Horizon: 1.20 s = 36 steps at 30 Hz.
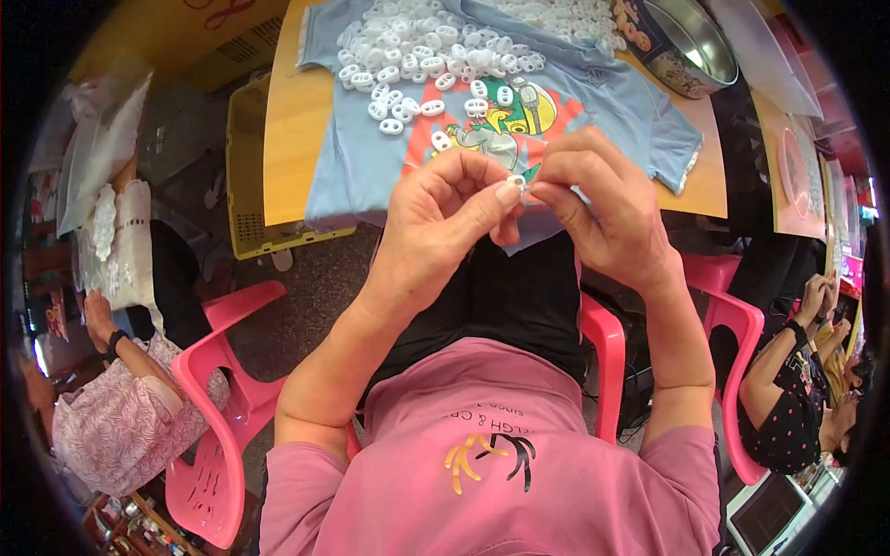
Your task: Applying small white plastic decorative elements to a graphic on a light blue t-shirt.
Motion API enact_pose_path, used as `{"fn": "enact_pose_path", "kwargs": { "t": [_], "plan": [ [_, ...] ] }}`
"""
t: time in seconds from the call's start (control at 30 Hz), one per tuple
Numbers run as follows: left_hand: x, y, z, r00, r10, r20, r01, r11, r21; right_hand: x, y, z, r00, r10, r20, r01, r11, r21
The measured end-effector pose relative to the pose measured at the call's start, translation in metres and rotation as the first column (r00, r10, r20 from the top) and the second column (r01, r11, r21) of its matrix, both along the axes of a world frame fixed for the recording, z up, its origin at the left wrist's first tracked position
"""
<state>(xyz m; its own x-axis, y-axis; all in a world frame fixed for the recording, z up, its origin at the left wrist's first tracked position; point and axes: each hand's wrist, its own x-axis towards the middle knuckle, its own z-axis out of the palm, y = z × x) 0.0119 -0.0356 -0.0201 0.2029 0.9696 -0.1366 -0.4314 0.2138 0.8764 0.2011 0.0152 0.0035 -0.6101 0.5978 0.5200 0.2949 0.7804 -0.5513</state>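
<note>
While both hands pinch it, left hand (436, 218) and right hand (593, 208) steady one white toggle (516, 182) just below the toggle heap (436, 46), fingers narrow for fine alignment.

White plastic pieces (422, 51) are heaped on a light-blue T-shirt (362, 157) printed in red, yellow and green, at twelve o'clock. The surface (292, 120) is tan wood. Pink chairs (218, 398) are seen at seven o'clock.

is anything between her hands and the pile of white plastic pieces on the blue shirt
Nothing visible. The left hand and right hand pinch one small white plastic piece above the light blue printed shirt; only bare shirt lies between them and the pile of white plastic pieces.
</note>
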Motion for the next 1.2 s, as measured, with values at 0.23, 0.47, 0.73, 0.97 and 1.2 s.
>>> {"fn": "enact_pose_path", "kwargs": {
  "t": [0.23, 0.47, 0.73, 0.97, 1.2],
  "plan": [
    [0.004, -0.013, 0.002, 0.995, 0.062, -0.078, -0.057, 0.996, 0.068, -0.006, -0.019, -0.008, 0.997, -0.060, -0.055, 0.030, 0.898, -0.439],
    [-0.003, -0.016, -0.017, 0.965, 0.128, -0.227, -0.113, 0.991, 0.076, -0.020, -0.020, -0.024, 0.983, -0.141, -0.121, 0.019, 0.723, -0.690],
    [-0.032, -0.018, -0.024, 0.968, 0.236, -0.084, -0.238, 0.971, -0.013, -0.029, 0.038, -0.032, 0.976, -0.210, 0.062, 0.217, 0.962, -0.164],
    [-0.047, -0.013, -0.025, 0.950, 0.308, -0.045, -0.309, 0.951, -0.016, -0.071, 0.058, -0.037, 0.951, -0.230, 0.205, 0.208, 0.970, 0.122],
    [-0.049, -0.014, -0.023, 0.948, 0.316, -0.031, -0.317, 0.948, -0.025, -0.078, 0.063, -0.036, 0.920, -0.216, 0.326, 0.178, 0.974, 0.144]
  ]
}}
